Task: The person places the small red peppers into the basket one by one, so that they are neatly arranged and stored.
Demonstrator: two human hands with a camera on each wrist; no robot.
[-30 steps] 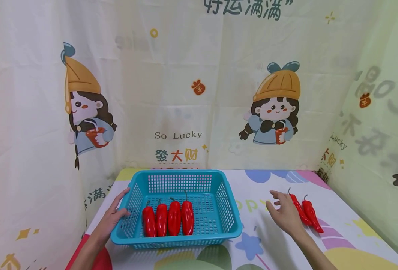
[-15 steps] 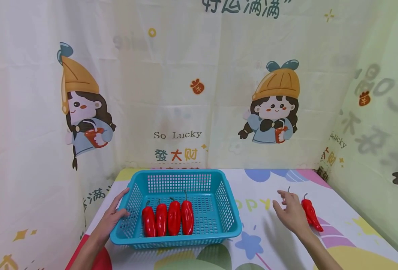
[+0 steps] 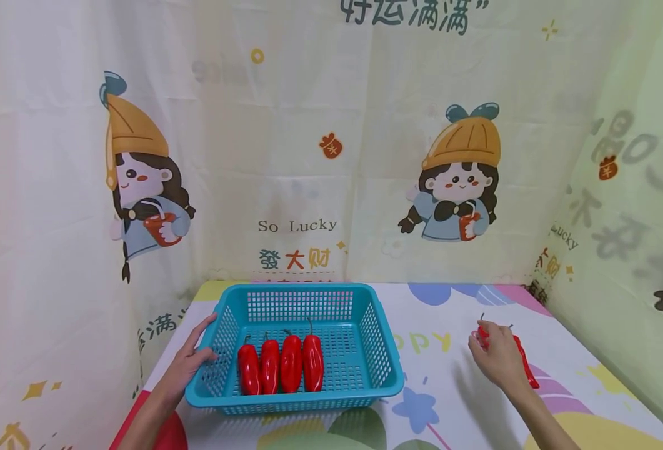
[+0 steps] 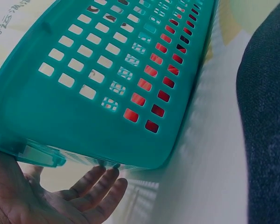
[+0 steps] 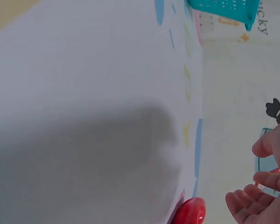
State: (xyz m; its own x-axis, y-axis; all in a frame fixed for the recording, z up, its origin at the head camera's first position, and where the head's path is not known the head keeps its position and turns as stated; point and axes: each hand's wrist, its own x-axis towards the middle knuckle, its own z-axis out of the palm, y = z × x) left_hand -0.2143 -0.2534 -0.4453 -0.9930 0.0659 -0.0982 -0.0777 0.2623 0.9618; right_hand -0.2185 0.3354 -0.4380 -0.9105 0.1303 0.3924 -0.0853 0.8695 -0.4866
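A blue plastic basket (image 3: 294,403) stands on the table's left half, with several red peppers (image 3: 290,364) side by side inside, stems pointing away. My left hand (image 3: 182,369) grips its left rim, thumb over the edge. In the left wrist view, the fingers of that hand (image 4: 79,198) lie against the outside wall. Two more red peppers lie at the right, a left one (image 3: 482,336) and a right one (image 3: 525,365); my right hand (image 3: 501,357) hovers over them and partly hides both. The right wrist view has its fingers apart, holding nothing, above one pepper (image 5: 190,213).
A patterned cloth (image 3: 421,431) covers the table. Pale printed curtains (image 3: 365,187) hang close behind it and along both sides. Dark clothing (image 4: 268,121) shows close to the basket in the left wrist view.
My right hand has moved right, from beside the two loose peppers to over them, its fingertips now by the left one's stem end. The left hand, basket and peppers have stayed put.
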